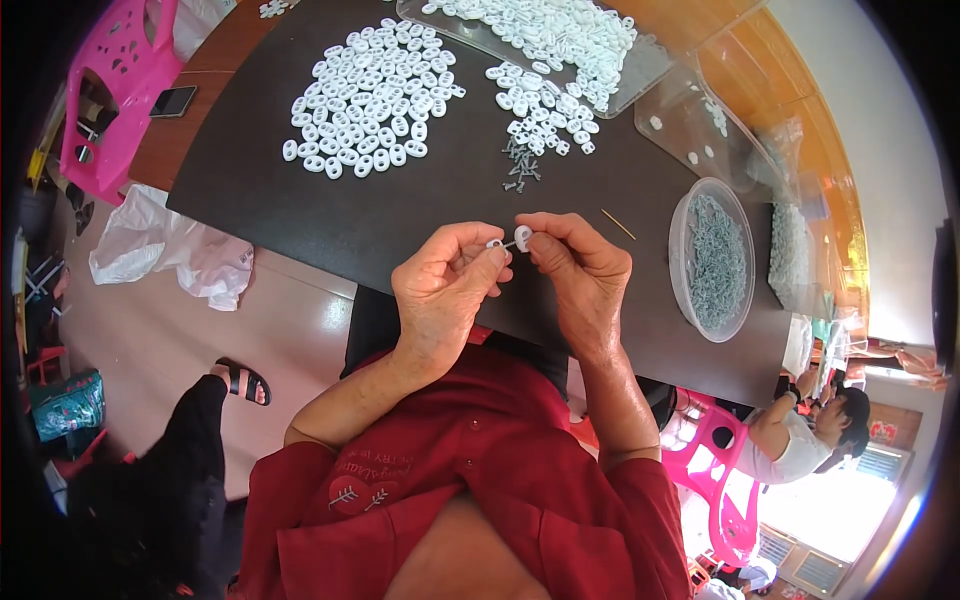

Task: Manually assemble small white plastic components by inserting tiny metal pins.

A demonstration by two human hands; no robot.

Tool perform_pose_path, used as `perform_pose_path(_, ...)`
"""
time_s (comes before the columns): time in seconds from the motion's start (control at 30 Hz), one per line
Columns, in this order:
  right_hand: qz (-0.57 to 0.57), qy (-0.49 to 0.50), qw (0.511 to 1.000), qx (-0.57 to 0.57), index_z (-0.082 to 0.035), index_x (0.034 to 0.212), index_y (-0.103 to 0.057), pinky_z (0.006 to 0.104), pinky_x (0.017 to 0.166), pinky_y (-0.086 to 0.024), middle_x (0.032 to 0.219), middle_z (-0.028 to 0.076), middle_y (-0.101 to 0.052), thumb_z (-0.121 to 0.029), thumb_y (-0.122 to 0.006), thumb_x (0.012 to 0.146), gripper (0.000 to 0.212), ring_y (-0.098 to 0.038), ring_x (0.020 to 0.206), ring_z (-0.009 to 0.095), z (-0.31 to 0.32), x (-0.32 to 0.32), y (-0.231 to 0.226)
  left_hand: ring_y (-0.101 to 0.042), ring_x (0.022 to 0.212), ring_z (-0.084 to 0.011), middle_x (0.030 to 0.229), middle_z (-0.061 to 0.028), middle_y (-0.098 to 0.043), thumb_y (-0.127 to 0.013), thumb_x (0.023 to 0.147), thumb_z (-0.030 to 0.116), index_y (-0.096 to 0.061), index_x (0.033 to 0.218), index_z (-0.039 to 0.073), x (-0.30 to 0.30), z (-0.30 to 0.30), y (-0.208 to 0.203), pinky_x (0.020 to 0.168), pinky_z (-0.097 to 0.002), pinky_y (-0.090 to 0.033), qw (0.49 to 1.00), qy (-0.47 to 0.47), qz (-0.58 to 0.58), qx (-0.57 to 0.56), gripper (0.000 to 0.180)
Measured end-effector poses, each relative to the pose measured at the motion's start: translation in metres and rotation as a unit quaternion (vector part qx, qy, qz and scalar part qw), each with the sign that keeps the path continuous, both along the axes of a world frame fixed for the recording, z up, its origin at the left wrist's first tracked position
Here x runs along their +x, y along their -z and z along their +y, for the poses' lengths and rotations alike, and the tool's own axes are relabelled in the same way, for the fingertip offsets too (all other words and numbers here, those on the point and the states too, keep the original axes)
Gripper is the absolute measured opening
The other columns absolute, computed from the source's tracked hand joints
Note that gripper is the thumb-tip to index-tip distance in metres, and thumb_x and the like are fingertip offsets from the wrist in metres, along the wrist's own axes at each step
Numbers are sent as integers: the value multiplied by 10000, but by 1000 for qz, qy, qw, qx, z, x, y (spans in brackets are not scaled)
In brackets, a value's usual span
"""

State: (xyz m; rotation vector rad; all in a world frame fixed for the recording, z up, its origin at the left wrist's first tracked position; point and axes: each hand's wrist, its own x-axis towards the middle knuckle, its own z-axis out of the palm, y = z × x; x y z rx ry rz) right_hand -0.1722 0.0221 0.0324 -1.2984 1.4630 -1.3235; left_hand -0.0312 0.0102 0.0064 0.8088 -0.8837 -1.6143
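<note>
My left hand [437,295] and my right hand [582,275] meet over the near part of the dark table [420,195]. Pinched in the left fingertips is a small white plastic piece [495,243]. Thumb and fingers of the right hold a white oval plastic piece [523,238]. A thin grey screw [510,244] spans the gap between the two pieces; which one it sits in I cannot tell. Beyond the hands lie a small heap of grey screws [521,166], several small white pieces [545,110] and a wide spread of white two-holed ovals [370,100].
A round clear tub [683,290] full of grey screws stands at the right, near a thin wooden stick [619,225]. Clear trays [640,95] with white pieces fill the back. Pink chairs [110,110] flank the table; a person [800,435] sits at right. A phone [173,102] lies back left.
</note>
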Motion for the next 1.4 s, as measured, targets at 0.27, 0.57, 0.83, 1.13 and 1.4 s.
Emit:
perform_pose_path(0.27,44,0,999,-20,2,988,-673,191,675,-442,802,-6,-594,3,-601,863,145,-533,748,57,0,1,1,-585,712,-45,860,-40,-639,-597,866,-15,-603,1019,-13,-3,2,5,582,-169,-463,1000,-8,-2,-7,154)
perform_pose_path(0.57,62,-5,998,-34,7,980,-668,197,680,-440,802,0,-590,36,-594,852,151,-536,766,64,-1,0,2,-569,703,-36,859,-28,-626,-598,862,-17,-612,997,-15,-2,0,9,575,-164,-450,995,-19,-73,-60,136)
perform_pose_path(0.83,304,51,948,-83,0,903,-656,261,644,-440,768,73,-599,15,-635,794,112,-554,687,148,-16,-23,11,-612,708,-92,867,-70,-644,-588,863,-16,-602,1041,-44,4,-9,6,583,-198,-482,999,28,3,20,181)
perform_pose_path(1.13,180,-15,983,-40,9,921,-663,234,640,-444,803,46,-606,34,-629,792,136,-569,723,102,-9,-20,-3,-615,716,-101,873,-79,-646,-581,873,-13,-598,1047,-47,1,-12,7,584,-202,-482,999,39,9,18,179)
perform_pose_path(1.4,122,-71,990,0,8,945,-667,205,679,-460,824,28,-620,34,-619,818,138,-571,762,72,-17,-21,5,-604,720,-86,885,-64,-644,-578,878,-6,-601,1053,-33,-2,-15,9,588,-198,-474,999,38,-2,21,178)
